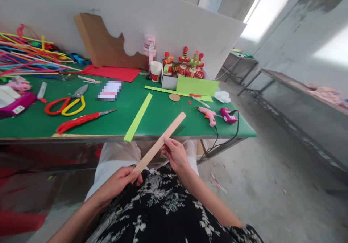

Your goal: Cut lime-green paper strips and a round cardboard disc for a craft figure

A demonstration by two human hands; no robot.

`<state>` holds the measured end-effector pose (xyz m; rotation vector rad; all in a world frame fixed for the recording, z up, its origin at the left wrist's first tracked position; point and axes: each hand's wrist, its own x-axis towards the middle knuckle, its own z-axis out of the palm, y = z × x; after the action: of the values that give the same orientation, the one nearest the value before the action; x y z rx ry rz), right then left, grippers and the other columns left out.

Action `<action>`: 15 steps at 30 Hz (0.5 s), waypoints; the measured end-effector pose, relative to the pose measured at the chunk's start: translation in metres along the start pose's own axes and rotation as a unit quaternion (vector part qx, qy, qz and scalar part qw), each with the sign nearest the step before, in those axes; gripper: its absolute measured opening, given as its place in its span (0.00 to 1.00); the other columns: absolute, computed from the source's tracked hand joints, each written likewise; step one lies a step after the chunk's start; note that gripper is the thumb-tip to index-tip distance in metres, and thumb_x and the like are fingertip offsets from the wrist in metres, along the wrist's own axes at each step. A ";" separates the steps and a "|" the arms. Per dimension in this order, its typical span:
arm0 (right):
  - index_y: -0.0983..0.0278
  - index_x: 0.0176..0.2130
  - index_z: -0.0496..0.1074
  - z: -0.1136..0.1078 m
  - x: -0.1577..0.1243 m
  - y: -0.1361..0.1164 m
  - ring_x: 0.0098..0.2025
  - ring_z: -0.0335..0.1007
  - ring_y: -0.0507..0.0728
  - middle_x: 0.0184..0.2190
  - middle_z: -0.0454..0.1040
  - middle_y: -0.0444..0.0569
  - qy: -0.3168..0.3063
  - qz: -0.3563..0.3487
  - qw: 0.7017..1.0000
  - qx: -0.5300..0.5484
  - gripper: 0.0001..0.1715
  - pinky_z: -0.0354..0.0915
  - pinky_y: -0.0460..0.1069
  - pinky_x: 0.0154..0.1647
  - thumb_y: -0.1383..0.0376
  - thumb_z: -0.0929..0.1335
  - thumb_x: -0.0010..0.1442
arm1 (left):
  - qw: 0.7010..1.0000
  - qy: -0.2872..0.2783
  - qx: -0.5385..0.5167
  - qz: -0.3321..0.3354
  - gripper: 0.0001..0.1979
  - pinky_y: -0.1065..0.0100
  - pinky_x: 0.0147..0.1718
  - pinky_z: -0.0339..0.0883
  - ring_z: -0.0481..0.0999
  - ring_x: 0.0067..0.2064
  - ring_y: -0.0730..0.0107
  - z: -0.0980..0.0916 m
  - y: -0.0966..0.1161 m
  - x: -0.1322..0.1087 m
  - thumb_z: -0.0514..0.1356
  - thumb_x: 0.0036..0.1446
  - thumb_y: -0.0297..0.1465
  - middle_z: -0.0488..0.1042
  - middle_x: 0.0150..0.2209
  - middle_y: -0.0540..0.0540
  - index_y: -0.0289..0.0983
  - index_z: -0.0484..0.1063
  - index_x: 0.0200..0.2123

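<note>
A long tan paper strip (153, 152) slants up and away over my lap, its far end above the table edge. My left hand (123, 179) is closed on the near end, thumb on top. Midway along, my right hand (176, 154) pinches the strip between thumb and fingers. Just left of the strip's far half, a bright green paper strip (138, 118) lies on the green table (116, 123), its near end at the front edge. A pink glue gun (208, 115) rests to the right, its cord hanging over the edge.
Scissors (67, 103) and red-handled pliers (84, 121) lie at left, near a phone (111, 90). Behind stand a paper cup (156, 71) and a box (169, 82) of small craft figures. Colourful pipe cleaners (29, 56) heap at far left. A purple device (228, 115) sits near the right edge.
</note>
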<state>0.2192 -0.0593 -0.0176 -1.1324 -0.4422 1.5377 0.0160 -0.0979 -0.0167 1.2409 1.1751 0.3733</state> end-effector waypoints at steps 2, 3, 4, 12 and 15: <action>0.66 0.28 0.79 0.000 -0.003 0.000 0.25 0.68 0.48 0.24 0.76 0.44 -0.004 0.009 1.000 0.008 0.19 0.63 0.42 0.21 0.57 0.81 0.39 | 1.000 0.002 0.028 0.009 0.25 0.68 0.33 0.62 0.69 0.31 0.64 -0.001 -0.004 0.002 0.60 0.47 0.56 0.74 0.24 0.48 0.39 0.76 0.23; 0.66 0.29 0.79 0.000 -0.004 0.000 0.25 0.69 0.48 0.25 0.76 0.45 -0.007 0.012 1.000 0.012 0.19 0.64 0.41 0.21 0.58 0.81 0.40 | 0.999 0.003 0.043 0.012 0.25 0.68 0.33 0.62 0.69 0.31 0.64 -0.001 -0.006 0.003 0.60 0.47 0.57 0.74 0.25 0.48 0.39 0.76 0.23; 0.66 0.29 0.79 0.000 -0.005 0.000 0.25 0.69 0.48 0.25 0.77 0.45 -0.011 0.014 1.000 0.016 0.19 0.65 0.41 0.21 0.58 0.81 0.40 | 0.998 0.003 0.055 0.014 0.25 0.68 0.33 0.63 0.70 0.31 0.63 -0.002 -0.007 0.004 0.60 0.46 0.57 0.75 0.25 0.48 0.39 0.76 0.23; 0.66 0.31 0.77 -0.003 -0.010 -0.002 0.25 0.73 0.49 0.27 0.79 0.46 -0.024 -0.007 0.998 0.050 0.24 0.76 0.44 0.30 0.55 0.83 0.39 | 0.979 0.173 0.105 0.037 0.21 0.68 0.36 0.67 0.75 0.37 0.61 -0.071 0.016 -0.018 0.59 0.51 0.52 0.80 0.32 0.47 0.40 0.78 0.32; 0.67 0.29 0.77 -0.001 -0.013 -0.001 0.26 0.74 0.49 0.27 0.79 0.47 -0.028 0.003 0.999 0.045 0.26 0.77 0.44 0.31 0.54 0.83 0.36 | 0.898 0.384 0.210 0.051 0.17 0.70 0.41 0.65 0.75 0.41 0.64 -0.119 0.039 -0.025 0.55 0.59 0.44 0.80 0.35 0.51 0.40 0.76 0.41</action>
<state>0.2199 -0.0709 -0.0119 -1.0225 -0.4033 1.5825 -0.0807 -0.0399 0.0437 1.5934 1.9431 0.7624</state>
